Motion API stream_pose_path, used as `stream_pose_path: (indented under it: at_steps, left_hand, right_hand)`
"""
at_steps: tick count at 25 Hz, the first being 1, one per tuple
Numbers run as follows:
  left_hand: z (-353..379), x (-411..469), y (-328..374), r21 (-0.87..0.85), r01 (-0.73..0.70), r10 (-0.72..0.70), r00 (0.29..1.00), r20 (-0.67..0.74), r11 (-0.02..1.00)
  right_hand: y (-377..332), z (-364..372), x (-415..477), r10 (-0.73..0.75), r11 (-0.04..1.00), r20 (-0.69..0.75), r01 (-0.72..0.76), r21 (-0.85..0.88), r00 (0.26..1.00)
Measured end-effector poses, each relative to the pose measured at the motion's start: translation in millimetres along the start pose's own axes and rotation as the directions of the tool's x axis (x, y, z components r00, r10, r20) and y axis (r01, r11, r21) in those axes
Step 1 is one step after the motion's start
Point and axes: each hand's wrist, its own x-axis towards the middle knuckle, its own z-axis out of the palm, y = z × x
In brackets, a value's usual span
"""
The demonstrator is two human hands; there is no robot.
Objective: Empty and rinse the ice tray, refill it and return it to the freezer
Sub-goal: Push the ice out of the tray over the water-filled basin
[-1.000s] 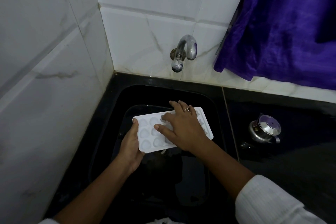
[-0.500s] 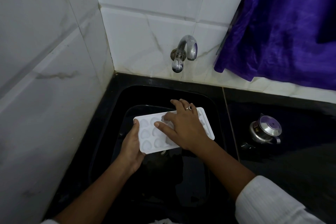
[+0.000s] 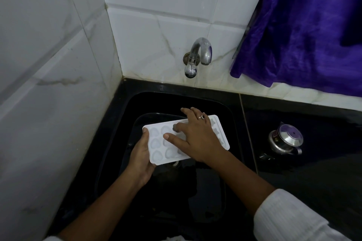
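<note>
Two bare hands meet on a white plastic ice tray [image 3: 156, 144], a flat rounded rectangle moulded with rows of smooth, heart-like hollows. It is held roughly level over the glossy black sink [image 3: 232, 123], a deep basin with rounded corners set into a dark polished counter [image 3: 323, 121]. The left hand [image 3: 140, 160] grasps the tray's near-left short end, thumb lying along the top rim and fingers curled under it. The right hand [image 3: 195, 139] is spread flat across the middle of the tray, fingers fairly straight and splayed, their tips pressing down on the hollows; a ring [image 3: 202, 117] with a dark stone sits on one finger, and a ribbed white sleeve [image 3: 290, 219] covers that forearm. Whether the hollows hold ice or water cannot be told. Above the basin a curved, dull metal tap [image 3: 197, 56] juts from white marble-veined wall tiles [image 3: 156, 25]. A crumpled, velvety purple cloth [image 3: 303, 31] hangs at the upper right, and a small shiny steel pot [image 3: 285, 141] with a domed lid stands on the counter right of the sink.
</note>
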Motion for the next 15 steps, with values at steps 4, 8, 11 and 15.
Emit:
stream_pose_path:
  at_steps: [4, 8, 11, 15]
  left_hand:
    - [-0.5, -2.0, -2.1, 0.020, -0.002, 0.002, 1.000, 0.017, 1.000]
    - [-1.4, 0.0, -2.7, 0.020, -0.015, 0.015, 1.000, 0.006, 1.000]
    - [-2.8, -0.3, 0.0, 0.003, -0.008, 0.008, 1.000, 0.004, 1.000]
    - [-3.5, -1.5, -3.6, 0.018, -0.006, 0.006, 1.000, 0.015, 1.000]
  right_hand:
    - [4.0, -2.3, -0.6, -0.012, 1.000, -0.018, 0.012, -0.006, 1.000]
    - [0.5, 0.8, 0.7, -0.004, 0.997, -0.029, 0.002, -0.075, 1.000]
    - [1.0, 1.0, -1.5, -0.007, 1.000, 0.011, 0.007, -0.002, 1.000]
    - [4.4, 0.8, -1.0, -0.044, 0.999, 0.001, 0.044, 0.016, 0.999]
